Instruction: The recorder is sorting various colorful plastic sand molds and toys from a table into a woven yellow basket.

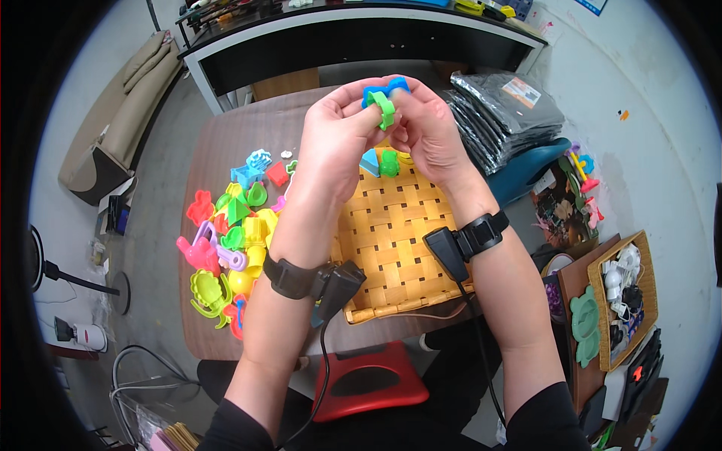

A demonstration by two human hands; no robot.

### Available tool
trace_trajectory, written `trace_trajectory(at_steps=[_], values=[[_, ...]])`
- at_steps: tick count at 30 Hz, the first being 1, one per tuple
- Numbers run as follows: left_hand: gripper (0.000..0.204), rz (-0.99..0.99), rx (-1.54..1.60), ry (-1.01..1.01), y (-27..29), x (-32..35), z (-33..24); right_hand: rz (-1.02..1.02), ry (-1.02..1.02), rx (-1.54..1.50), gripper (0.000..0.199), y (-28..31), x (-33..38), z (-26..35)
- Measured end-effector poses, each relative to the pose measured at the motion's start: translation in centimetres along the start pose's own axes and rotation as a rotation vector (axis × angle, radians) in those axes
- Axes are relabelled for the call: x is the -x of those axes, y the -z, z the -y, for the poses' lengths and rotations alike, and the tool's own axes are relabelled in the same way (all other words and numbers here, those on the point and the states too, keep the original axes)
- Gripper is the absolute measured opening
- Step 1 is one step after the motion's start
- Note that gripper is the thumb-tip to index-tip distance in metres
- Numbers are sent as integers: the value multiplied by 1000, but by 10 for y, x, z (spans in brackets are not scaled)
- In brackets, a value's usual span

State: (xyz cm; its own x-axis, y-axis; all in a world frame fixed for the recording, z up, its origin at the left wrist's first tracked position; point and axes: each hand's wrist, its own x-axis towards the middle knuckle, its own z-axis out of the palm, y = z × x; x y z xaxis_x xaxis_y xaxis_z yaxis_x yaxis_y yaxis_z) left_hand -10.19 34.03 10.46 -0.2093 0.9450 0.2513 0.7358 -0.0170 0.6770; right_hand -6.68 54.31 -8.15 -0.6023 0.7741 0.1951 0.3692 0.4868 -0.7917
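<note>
Both of my hands are raised over the far end of the woven basket (391,225), fingers closed and close together. In my left hand (338,124) a small light-green plastic shape (386,111), like a toy sand mould or cutter, is pinched by the thumb. My right hand (429,124) grips a blue plastic piece (376,95) with its thumb. The two pieces touch or overlap; fingers hide parts of both. Below them in the basket lie a blue triangular piece (369,162), a green mould (389,163) and a partly hidden yellow piece (407,159).
On the table's left lies a pile of colourful plastic toys, including a pink piece (198,255), a lime mould (207,289) and a blue one (245,176). Black plastic-wrapped packages (511,113) are stacked at the far right. A red stool (368,379) stands below the table's near edge.
</note>
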Motion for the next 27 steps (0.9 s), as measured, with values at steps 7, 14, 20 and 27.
trace_trajectory(at_steps=[7,14,20,27], values=[[49,24,13,-6,-5,1,-4,145,-85,-69,36,8,8,26],[50,38,25,-5,-3,-3,-4,298,-161,-139,36,39,11,43],[51,53,39,-15,-2,2,0,419,-227,-197,35,39,32,74],[51,65,68,-33,-5,1,-9,649,-324,-78,40,16,42,74]])
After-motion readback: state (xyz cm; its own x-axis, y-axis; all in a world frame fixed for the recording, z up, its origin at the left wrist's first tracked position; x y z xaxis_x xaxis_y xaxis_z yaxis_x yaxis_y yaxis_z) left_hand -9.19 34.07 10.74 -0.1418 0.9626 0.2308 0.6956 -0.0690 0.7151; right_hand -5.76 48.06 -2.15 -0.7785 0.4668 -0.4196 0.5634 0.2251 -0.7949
